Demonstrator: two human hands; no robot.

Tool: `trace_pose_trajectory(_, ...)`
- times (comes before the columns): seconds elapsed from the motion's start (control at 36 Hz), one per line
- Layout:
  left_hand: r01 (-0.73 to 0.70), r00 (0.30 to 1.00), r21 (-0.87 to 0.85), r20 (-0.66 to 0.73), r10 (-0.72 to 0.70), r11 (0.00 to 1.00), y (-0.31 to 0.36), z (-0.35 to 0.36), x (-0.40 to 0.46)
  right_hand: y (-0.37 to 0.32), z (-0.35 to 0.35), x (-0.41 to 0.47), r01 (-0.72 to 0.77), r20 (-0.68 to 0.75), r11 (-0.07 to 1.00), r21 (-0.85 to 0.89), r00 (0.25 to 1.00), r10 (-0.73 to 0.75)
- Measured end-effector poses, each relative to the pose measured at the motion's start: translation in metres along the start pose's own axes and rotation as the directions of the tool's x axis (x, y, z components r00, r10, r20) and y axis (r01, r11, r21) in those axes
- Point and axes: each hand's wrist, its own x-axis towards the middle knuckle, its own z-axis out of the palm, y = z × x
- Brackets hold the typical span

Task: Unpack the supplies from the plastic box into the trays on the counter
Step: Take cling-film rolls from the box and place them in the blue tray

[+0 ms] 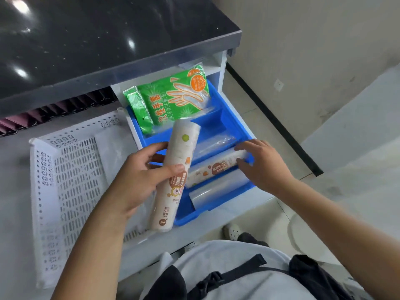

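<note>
A dark speckled worktop (91,40) fills the far left of the view, its grey edge running down toward the right. Below and nearer lies a pale surface that carries a white perforated plastic box (65,180) on the left and a blue tray (218,124) with dividers on the right; the two sit just beside each other. The person's grey shirt (227,267) with a black strap across it shows at the near edge, and a white shoe (231,231) stands on the floor to the right of the tray.

In the far left compartment of the blue tray, a green pack of disposable gloves (179,94) leans tilted, with a narrower green pack (138,107) against its left side.

The left hand (138,180) grips a long white roll (175,174) printed with orange and green dots, fingers and thumb curled round its middle; the roll is held above the near left edge of the tray, slanting from near left to far right. The right hand (257,163) reaches into the near right of the tray, its fingers bent over the right end of a second printed roll (214,167) that lies flat in a compartment; whether it grips or only touches cannot be told. Clear plastic rolls (218,191) lie just nearer and just beyond that second roll.
</note>
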Motion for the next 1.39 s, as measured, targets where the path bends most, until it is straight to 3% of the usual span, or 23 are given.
trace_pose_trajectory(0.11,0.032,0.992,0.324,0.104,-0.069,0.945,0.015,0.035,0.023,0.024,-0.01,-0.034,-0.015,-0.056,0.997,0.076,0.998,0.019)
trace_pose_trajectory(0.22,-0.045,0.981,0.658,0.17,-0.09,0.751,0.025,0.073,0.044,0.043,-0.003,-0.057,0.067,0.036,0.997,0.041,0.997,-0.068)
trace_pose_trajectory(0.33,-0.119,0.984,0.811,0.172,-0.039,0.573,0.019,0.11,0.058,0.056,-0.003,-0.062,0.109,0.046,0.992,0.066,0.993,-0.112)
trace_pose_trajectory(0.44,-0.134,0.987,0.87,0.161,-0.016,0.475,0.007,0.138,0.065,0.066,-0.007,-0.063,0.125,0.039,0.982,0.139,0.991,-0.132)
trace_pose_trajectory(0.61,-0.08,0.996,0.86,0.055,0.065,0.505,0.003,0.15,0.059,0.075,-0.018,-0.063,0.129,0.103,0.968,0.214,0.983,-0.153)
trace_pose_trajectory(0.83,0.001,0.999,0.796,-0.024,0.03,0.605,-0.002,0.155,0.047,0.081,-0.041,-0.044,0.124,0.163,0.944,0.305,0.97,-0.18)
trace_pose_trajectory(0.97,0.051,0.997,0.837,-0.07,0.013,0.545,-0.005,0.164,0.046,0.083,-0.044,-0.029,0.171,0.15,0.921,0.35,0.96,-0.236)
trace_pose_trajectory(1.28,0.041,0.993,0.894,-0.086,0.081,0.446,-0.013,0.17,0.046,0.087,-0.044,-0.015,0.161,0.268,0.915,0.371,0.925,-0.271)
trace_pose_trajectory(1.39,0.025,0.994,0.879,-0.073,0.084,0.476,-0.015,0.171,0.045,0.08,-0.049,-0.017,0.202,0.285,0.93,0.307,0.913,-0.292)
